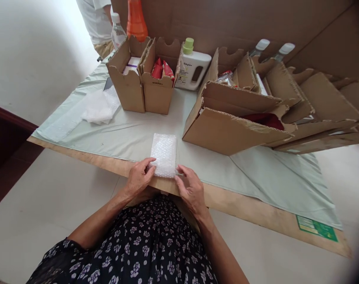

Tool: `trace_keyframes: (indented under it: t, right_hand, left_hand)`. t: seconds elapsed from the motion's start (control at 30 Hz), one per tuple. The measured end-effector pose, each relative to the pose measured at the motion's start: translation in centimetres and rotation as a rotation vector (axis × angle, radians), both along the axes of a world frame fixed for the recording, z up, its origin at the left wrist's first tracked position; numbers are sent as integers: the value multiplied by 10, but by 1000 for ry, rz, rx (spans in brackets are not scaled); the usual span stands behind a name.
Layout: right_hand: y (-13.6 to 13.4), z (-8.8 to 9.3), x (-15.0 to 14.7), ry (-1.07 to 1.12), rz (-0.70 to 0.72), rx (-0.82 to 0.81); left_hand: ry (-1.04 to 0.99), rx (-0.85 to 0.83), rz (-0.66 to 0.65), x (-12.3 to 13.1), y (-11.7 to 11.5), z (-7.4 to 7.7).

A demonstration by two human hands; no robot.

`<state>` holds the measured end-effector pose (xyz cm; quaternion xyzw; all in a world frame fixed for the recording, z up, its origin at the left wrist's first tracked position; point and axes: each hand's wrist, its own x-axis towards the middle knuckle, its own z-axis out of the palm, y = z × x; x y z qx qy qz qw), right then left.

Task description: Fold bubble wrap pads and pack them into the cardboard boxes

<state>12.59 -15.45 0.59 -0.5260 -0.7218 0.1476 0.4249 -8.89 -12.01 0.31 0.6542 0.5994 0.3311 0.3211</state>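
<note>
Centrally, a flat, rectangular packet in clear bubble wrap lies on a desk spread with a pale green cloth, its near end at the bare wooden edge. The wearer's left hand touches the packet's near left side, thumb and forefinger tips slightly apart; whether that grip pinches the wrap, I cannot tell. At the packet's near right corner is the right hand, its grip curved, thumb and forefinger a little apart; whether it pinches a bit of wrap is unclear too. Beyond the packet to the left are loose bubble wrap sheets and two cardboard bins, one holding red packages. Farther beyond the packet stands a white jug with a green cap; to the packet's right, a larger cardboard box
</note>
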Motion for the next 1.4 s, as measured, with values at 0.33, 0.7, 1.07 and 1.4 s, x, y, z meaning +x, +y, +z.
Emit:
trace_keyframes:
  t: [0.33, 0.7, 1.07, 1.4]
  right_hand:
    - [1, 1, -6, -513, 186, 88]
    - [28, -12, -3, -296, 175, 32]
    - [24, -5, 7, -172, -4, 29]
    - [33, -17, 2, -444, 112, 97]
  left_hand:
    - [107, -42, -47, 1, 10, 4]
    - [320, 458, -296, -22, -12, 0]
    - [149, 170, -249, -13, 15, 3]
    - [273, 164, -138, -4, 25, -2]
